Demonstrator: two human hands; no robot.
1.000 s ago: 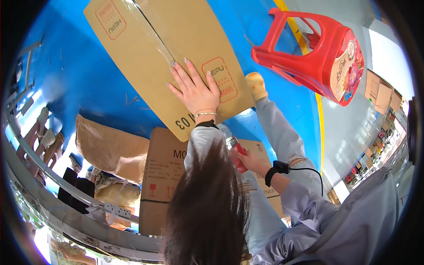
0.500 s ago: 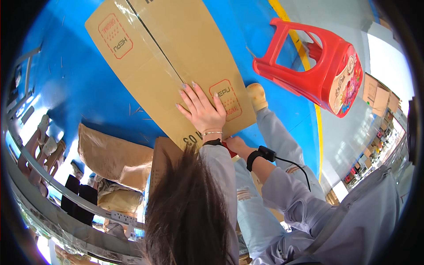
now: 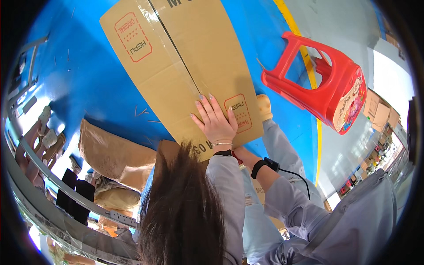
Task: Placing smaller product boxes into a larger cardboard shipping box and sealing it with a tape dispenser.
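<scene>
A large brown cardboard box (image 3: 207,48) stretches before me, a dark seam running down its top with shiny clear tape along it. My left hand (image 3: 215,121) lies flat on the near part of the top, beside the seam, fingers spread. Close behind that wrist, at the box's near end, my right hand (image 3: 245,157) has its fingers curled around a red object, of which only a sliver shows; its kind is hidden. Dark hair hangs over the box's near left corner.
A red plastic stool (image 3: 316,84) lies tipped over at the right, across a yellow floor line (image 3: 319,145). Crumpled brown wrapping (image 3: 112,152) lies at the left near a metal rail (image 3: 66,190). My foot in a yellowish shoe (image 3: 264,107) is beside the box.
The whole scene has shifted slightly right and down in the view. My left hand stays flat on the box; my right hand is now more hidden behind the left wrist.
</scene>
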